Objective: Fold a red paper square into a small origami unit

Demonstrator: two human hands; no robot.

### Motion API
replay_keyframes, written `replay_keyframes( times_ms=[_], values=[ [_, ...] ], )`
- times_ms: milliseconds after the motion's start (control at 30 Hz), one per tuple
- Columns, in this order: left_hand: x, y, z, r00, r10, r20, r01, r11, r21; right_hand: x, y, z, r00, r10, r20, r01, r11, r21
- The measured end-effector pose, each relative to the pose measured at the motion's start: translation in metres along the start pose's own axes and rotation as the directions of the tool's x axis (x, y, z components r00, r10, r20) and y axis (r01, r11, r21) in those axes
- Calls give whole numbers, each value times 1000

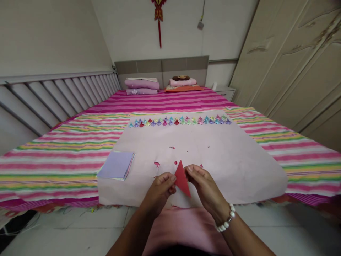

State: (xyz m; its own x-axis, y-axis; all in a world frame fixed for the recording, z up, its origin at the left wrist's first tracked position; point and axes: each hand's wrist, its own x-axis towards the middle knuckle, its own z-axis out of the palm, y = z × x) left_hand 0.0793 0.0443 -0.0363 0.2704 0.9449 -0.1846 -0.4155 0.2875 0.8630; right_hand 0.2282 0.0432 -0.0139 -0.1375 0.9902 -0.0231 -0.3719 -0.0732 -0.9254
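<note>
A piece of red paper (182, 179), folded into a triangle, is held up between both hands near the front edge of the pale sheet. My left hand (162, 186) pinches its left edge between thumb and fingers. On the other side my right hand (204, 183), with a white beaded bracelet at the wrist, grips the right edge. Part of the paper's edges is covered by the fingertips. To the left lies a stack of square paper (116, 165) with a lilac sheet on top.
Two rows of small colourful folded paper pieces (176, 122) line the far side of the pale sheet (239, 167). Several dark pink marks or scraps (156, 164) dot its middle. Striped bedding (61, 160) surrounds it; a metal rail (66, 92) runs along the left, a wardrobe (301, 71) stands right.
</note>
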Motion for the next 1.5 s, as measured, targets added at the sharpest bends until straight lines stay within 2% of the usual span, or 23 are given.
replay_keyframes(
  times_ms=[200, 533, 633, 733, 900, 1000, 1100, 1233, 1367, 1433, 1500],
  values=[
    [-2, -1, 1, 997, -43, 69, 46, 998, -45, 0, 0, -2, 993, 91, 81, -98, 991, 92],
    [0, -6, -6, 991, -25, 130, 29, 999, -32, 1, -1, -3, 991, 99, 89, -108, 989, 99],
    [1, -6, -7, 994, -18, 111, 19, 1000, -11, 2, -1, -4, 994, 89, 62, -94, 993, 79],
    [2, -3, -8, 999, -3, 45, 0, 998, 70, 2, -2, -5, 995, 91, 50, -93, 995, 41],
    [4, 0, -9, 999, 45, -12, -41, 974, 222, 1, -2, -8, 994, 59, 96, -52, 996, -72],
    [5, 0, -8, 999, 41, -23, -34, 967, 251, 1, -2, -9, 988, 57, 147, -39, 992, -119],
    [6, -1, -7, 998, 43, -41, -31, 966, 257, 1, 0, -8, 991, 44, 126, -20, 983, -181],
    [10, -3, -4, 987, 105, -125, -58, 941, 334, 4, 8, -7, 998, 7, 69, 12, 962, -273],
    [10, -4, 2, 955, 244, -169, -148, 886, 440, 8, 19, -7, 996, -88, 9, 85, 935, -343],
    [7, -4, 7, 941, 290, -175, -174, 857, 485, 7, 21, -7, 982, -190, -16, 162, 874, -458],
    [3, -3, 14, 932, 326, -157, -193, 814, 547, 6, 21, -5, 952, -306, 2, 247, 764, -596]
  ],
)
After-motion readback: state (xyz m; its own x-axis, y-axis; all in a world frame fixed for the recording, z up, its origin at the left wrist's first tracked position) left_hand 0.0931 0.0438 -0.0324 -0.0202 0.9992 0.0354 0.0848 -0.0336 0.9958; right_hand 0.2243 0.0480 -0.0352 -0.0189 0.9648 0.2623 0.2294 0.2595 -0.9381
